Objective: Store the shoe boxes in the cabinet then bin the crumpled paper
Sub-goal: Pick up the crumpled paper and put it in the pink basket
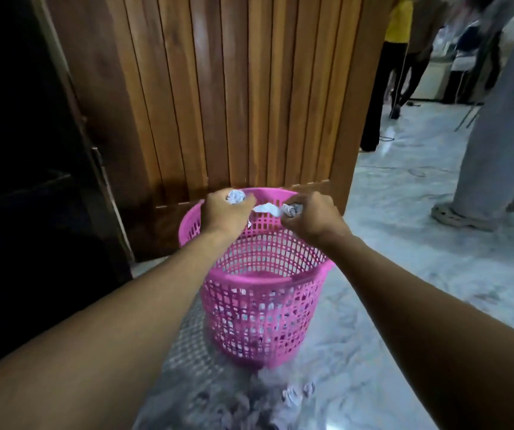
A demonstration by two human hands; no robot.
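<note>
The slatted wooden cabinet door [218, 97] fills the back of the view and stands shut, so the shoe boxes, none of which show, are probably already stored; that is a judgement only. To its right the pale marble floor [420, 243] runs off toward other people's legs, blurred and well apart from the work.

Just in front of the door, on the floor, stands the pink basket [265, 305], an upright mesh bin whose open mouth faces up. Its spot right under the hands makes sense: whatever is let go should fall straight in. Through the mesh some pale shapes show low inside, likely paper already binned, though the blur leaves this unsure.

Both forearms reach out over the rim. The left hand [224, 209] hovers above the far left part of the mouth, fingers curled tight around a crumpled paper ball [235, 196] that peeks out at the top. The right hand [311, 215] is over the far right part, fingers pinching another crumpled paper wad [290, 210], with a loose white strip [265, 208] trailing from it toward the left hand. Holding both loads above the opening suggests the drop is the step in hand.

On the floor near the bottom edge lie 2 or 3 more small paper scraps [299, 394], blurred, apparently not yet collected.
</note>
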